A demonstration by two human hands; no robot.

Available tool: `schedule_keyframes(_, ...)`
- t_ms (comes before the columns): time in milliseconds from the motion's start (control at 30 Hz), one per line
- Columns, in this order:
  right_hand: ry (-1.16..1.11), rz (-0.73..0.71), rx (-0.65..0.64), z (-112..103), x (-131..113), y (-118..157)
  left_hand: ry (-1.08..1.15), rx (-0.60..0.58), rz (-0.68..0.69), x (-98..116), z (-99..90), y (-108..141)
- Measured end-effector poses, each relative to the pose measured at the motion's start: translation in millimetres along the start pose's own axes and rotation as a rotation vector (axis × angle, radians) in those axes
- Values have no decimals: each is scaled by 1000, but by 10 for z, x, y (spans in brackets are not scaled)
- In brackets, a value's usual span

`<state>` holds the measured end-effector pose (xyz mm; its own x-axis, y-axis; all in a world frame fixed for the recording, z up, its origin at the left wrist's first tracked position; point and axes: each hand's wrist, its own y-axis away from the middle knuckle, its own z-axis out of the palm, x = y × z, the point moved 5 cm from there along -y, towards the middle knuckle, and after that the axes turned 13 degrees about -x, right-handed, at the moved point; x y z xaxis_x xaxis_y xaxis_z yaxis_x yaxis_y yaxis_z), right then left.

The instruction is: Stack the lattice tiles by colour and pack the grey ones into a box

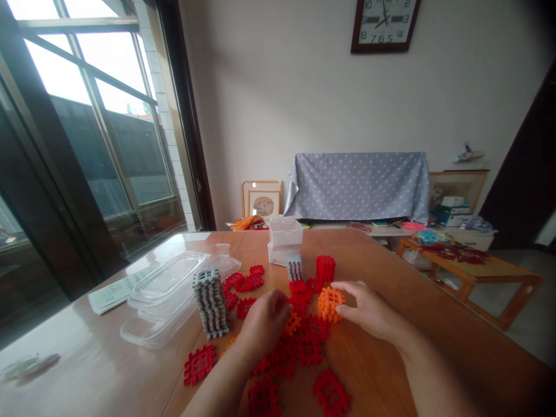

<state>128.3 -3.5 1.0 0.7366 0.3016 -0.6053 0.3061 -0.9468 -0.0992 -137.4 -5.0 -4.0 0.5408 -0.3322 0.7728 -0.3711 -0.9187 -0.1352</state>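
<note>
My right hand (364,307) has its thumb and fingers around the near right side of a short stack of orange interlocking lattice tiles (329,304) standing on the table. To its left, my left hand (266,324) is closed in a pinch, fingertips at an orange interlocking tile (292,322) over the heap; the hand partly hides the grip. Red interlocking tiles (309,349) lie in a loose heap beneath and between both hands. Left of my left hand rises a tall, slightly uneven stack of grey tiles (211,304).
Behind the heap stand a shorter grey stack (294,267), a red stack (325,269) and a translucent plastic box (285,238). Clear plastic lids (167,284) and a paper booklet (119,291) lie at the left. Single red tiles (200,365) are scattered near the front.
</note>
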Motion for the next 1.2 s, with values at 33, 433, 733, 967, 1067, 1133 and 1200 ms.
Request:
schedule_keyframes(33, -7, 12, -5, 9, 16, 1, -28, 0, -4, 11, -7, 6)
schedule_keyframes(433, -107, -3, 16, 34, 63, -1, -271, -115, -145, -46, -15, 38)
schedule_keyframes(733, -35, -62, 125, -13, -156, 8, -376, -172, -176, -20, 31, 67)
schedule_keyframes(967, -51, -80, 233, -29, -244, 27, -232, -104, -134, -122, 38, 37)
schedule_keyframes(1067, -62, -91, 270, -46, -285, 52, -112, -102, -150, -158, 45, 17)
schedule_keyframes(1133, -66, -100, 292, -53, -315, 67, 26, -101, -174, -174, 46, -3)
schedule_keyframes(1200, -77, -100, 307, -49, -345, 77, 232, -85, -192, -186, 38, -22)
